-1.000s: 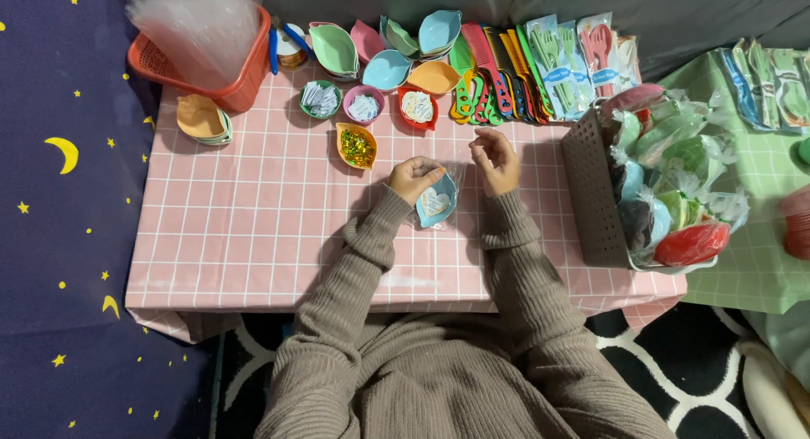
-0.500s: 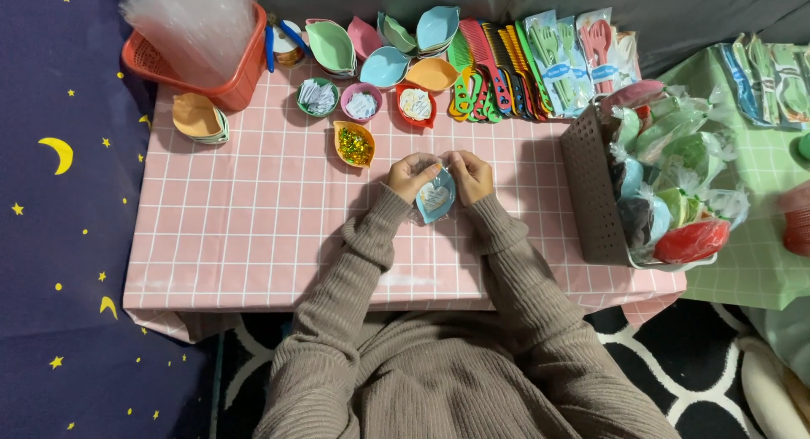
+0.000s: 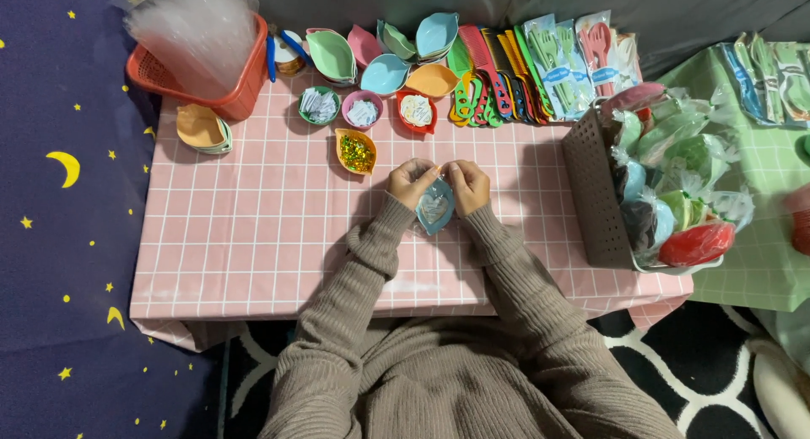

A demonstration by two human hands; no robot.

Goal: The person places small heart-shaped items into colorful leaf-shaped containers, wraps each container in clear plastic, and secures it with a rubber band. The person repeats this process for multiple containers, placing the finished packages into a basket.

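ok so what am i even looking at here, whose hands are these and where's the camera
There is no machine here. These are one person's two bare hands, filmed by a camera worn on their head, so you look straight down over their brown sleeves at a low table with a pink checked cloth.

The left hand and right hand meet at the middle of the table and together hold a small blue leaf-shaped dish with something pale inside.

Behind the hands sit four small bowls of tiny bits, one with glittery pieces, then a row of empty leaf-shaped dishes, coloured combs and packets of plastic cutlery. A red basket of clear bags stands far left, and a grey basket of wrapped dishes on the right.
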